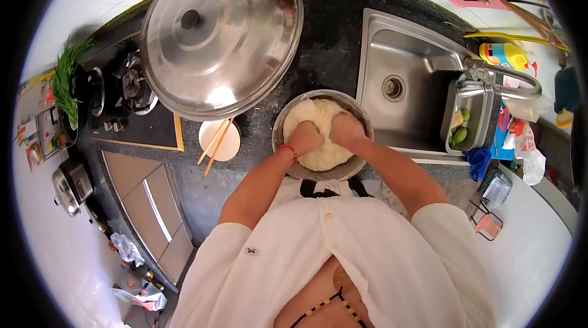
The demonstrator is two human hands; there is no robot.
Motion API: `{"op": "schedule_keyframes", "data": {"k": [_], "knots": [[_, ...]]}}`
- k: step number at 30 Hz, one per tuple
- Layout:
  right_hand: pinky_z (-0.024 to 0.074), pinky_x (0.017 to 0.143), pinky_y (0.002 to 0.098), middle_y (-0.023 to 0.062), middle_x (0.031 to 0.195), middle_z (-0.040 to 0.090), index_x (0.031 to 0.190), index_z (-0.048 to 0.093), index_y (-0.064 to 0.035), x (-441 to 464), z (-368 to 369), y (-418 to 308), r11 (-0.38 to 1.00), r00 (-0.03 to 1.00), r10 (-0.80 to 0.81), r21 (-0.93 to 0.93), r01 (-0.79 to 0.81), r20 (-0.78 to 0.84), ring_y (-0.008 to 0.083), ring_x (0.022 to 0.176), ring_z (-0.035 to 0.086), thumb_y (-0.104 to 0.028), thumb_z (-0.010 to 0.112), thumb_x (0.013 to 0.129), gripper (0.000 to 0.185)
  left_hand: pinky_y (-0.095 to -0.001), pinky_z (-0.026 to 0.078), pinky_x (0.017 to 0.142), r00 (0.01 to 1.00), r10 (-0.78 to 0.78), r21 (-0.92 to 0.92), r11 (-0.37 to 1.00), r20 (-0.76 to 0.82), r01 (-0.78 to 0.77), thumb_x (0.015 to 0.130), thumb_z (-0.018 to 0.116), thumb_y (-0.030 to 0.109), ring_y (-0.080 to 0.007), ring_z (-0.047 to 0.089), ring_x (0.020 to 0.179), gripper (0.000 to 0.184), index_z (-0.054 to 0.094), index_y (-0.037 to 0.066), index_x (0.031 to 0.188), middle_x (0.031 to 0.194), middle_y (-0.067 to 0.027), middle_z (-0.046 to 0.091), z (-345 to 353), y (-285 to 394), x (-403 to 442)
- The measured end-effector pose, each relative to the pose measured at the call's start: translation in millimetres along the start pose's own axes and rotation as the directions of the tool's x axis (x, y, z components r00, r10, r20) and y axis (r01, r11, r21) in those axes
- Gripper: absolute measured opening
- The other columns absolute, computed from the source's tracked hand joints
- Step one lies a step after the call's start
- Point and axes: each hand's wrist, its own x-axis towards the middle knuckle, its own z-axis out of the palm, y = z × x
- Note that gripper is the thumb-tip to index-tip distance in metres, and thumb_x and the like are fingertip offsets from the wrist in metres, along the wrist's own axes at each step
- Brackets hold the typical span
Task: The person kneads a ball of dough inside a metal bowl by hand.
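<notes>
A metal bowl [279, 121] on the counter's front edge holds a large mass of pale dough [321, 155]. Into its left part presses my left hand [306, 137], which wears a red bracelet and has its fingers curled and sunk in the dough. My right hand [347, 129] is closed too and pushes into the dough on the right, close to the bowl's rim. The dough hides most of the fingertips of both hands.
Left of the bowl, chopsticks [215, 143] rest on a small white bowl [228, 144]. A big metal lid [245, 40] covers much of the counter behind, beside the gas stove [116, 126]. The sink [404, 52], with a faucet [517, 86] and drain basket [474, 138], is at right.
</notes>
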Motion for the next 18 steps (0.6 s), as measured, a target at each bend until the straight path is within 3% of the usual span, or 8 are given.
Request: {"op": "schedule_keyframes", "data": {"k": [2,4,5,6,8,11,14,18], "knots": [[0.0529,0.073,0.0408,0.0209,0.084,0.066,0.081,0.068,0.0006,6.7,16.4,10.3,0.996,0.987,-0.090,-0.035,0.086,-0.135,0.0348,0.081,0.066,-0.013,0.059,0.070,0.020,-0.0422,0.049,0.075,0.993,0.103,0.069,0.993,-0.064,-0.099,0.065,0.055,0.013,-0.0392,0.064,0.082,0.027,0.066,-0.007,0.078,0.081,-0.0292,0.063,4.2,-7.4,3.4],[0.0527,0.072,0.0413,0.0206,0.080,0.066,0.077,0.069,-0.0009,-3.4,9.2,6.8,0.998,0.988,-0.055,0.010,0.057,-0.147,0.0352,0.076,0.065,-0.016,0.058,0.070,0.019,-0.0423,0.049,0.074,0.999,0.032,0.009,0.999,-0.035,-0.031,0.065,0.055,0.015,-0.0395,0.064,0.079,0.026,0.066,-0.006,0.075,0.078,-0.0293,0.062,6.3,-7.4,-4.3],[0.0521,0.074,0.0418,0.0218,0.078,0.065,0.075,0.069,-0.0019,-9.4,13.1,6.1,0.997,0.969,-0.035,0.060,0.052,-0.246,0.0353,0.075,0.065,-0.017,0.058,0.070,0.020,-0.0424,0.049,0.073,1.000,0.013,-0.015,1.000,-0.026,-0.013,0.065,0.055,0.016,-0.0396,0.064,0.078,0.026,0.066,-0.005,0.074,0.077,-0.0293,0.062,2.9,-2.6,-3.7],[0.0518,0.074,0.0422,0.0218,0.079,0.065,0.076,0.069,-0.0016,-14.6,14.8,7.7,0.994,0.967,-0.064,0.070,0.083,-0.247,0.0353,0.075,0.065,-0.017,0.057,0.070,0.020,-0.0425,0.049,0.073,0.997,0.067,-0.001,0.998,0.035,-0.067,0.065,0.056,0.017,-0.0396,0.064,0.078,0.025,0.067,-0.005,0.074,0.077,-0.0292,0.062,-0.6,0.2,-9.8],[0.0514,0.074,0.0428,0.0220,0.080,0.065,0.077,0.069,-0.0011,-31.8,25.4,10.3,0.985,0.968,-0.120,0.099,0.145,-0.223,0.0352,0.075,0.065,-0.018,0.057,0.070,0.021,-0.0427,0.049,0.073,0.975,0.147,0.012,0.988,0.166,-0.151,0.066,0.057,0.018,-0.0394,0.063,0.077,0.025,0.067,-0.004,0.073,0.078,-0.0289,0.062,-2.1,-3.5,-33.4],[0.0512,0.074,0.0425,0.0231,0.082,0.065,0.079,0.069,0.0002,-34.7,48.7,8.7,0.997,0.998,-0.062,0.039,0.063,-0.018,0.0355,0.079,0.065,-0.017,0.058,0.069,0.023,-0.0426,0.049,0.074,0.962,0.083,0.376,0.909,0.260,-0.180,0.069,0.060,0.020,-0.0390,0.063,0.080,0.025,0.068,-0.003,0.077,0.082,-0.0268,0.064,21.3,-0.1,-54.6],[0.0509,0.077,0.0404,0.0237,0.090,0.065,0.084,0.068,0.0015,-49.5,13.5,-27.8,0.996,0.990,0.091,-0.003,-0.091,0.110,0.0362,0.088,0.064,-0.012,0.059,0.072,0.020,-0.0424,0.050,0.075,0.996,0.013,0.256,0.966,0.088,-0.035,0.072,0.060,0.021,-0.0386,0.063,0.083,0.027,0.068,-0.002,0.082,0.086,-0.0254,0.065,37.2,5.4,-52.8],[0.0511,0.077,0.0400,0.0234,0.091,0.066,0.086,0.068,0.0027,-31.7,12.3,-25.4,0.998,0.992,0.044,0.036,-0.049,0.121,0.0362,0.088,0.064,-0.014,0.060,0.069,0.025,-0.0427,0.050,0.076,0.983,-0.044,0.292,0.956,0.176,-0.009,0.072,0.058,0.020,-0.0388,0.063,0.085,0.027,0.068,-0.001,0.086,0.088,-0.0256,0.065,31.5,-4.1,-39.4]]}}
